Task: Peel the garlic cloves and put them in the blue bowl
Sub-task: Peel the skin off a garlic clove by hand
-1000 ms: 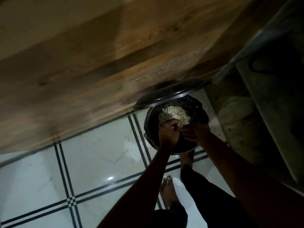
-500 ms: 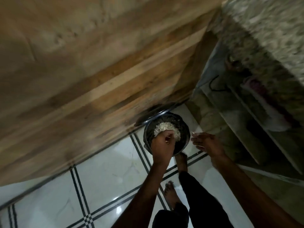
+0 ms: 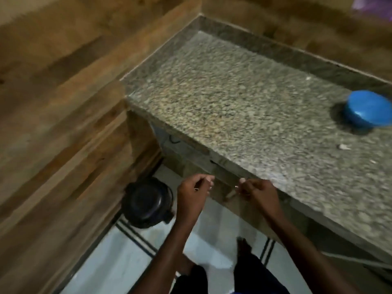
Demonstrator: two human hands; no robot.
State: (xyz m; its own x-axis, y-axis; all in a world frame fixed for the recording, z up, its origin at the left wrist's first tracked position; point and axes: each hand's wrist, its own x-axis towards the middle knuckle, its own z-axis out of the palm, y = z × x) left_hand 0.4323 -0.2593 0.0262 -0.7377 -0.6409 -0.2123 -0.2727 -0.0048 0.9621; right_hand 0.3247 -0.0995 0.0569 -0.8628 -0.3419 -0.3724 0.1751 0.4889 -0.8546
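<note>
Two hands held below the counter [image 3: 244, 107] edge: left hand [image 3: 192, 195] and right hand [image 3: 259, 193], fingers curled; frame too blurred to tell if they hold anything. Blue bowl [image 3: 368, 111] on counter, far right. Dark bin [image 3: 146, 205] on floor.

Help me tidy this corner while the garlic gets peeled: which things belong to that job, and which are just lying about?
For the job:
- blue bowl on the granite counter
- pale bits near it, maybe garlic, too blurred to tell
- left hand and right hand, fingers loosely curled

Lying about:
- dark bin on the floor
- purple thing, top corner
</note>
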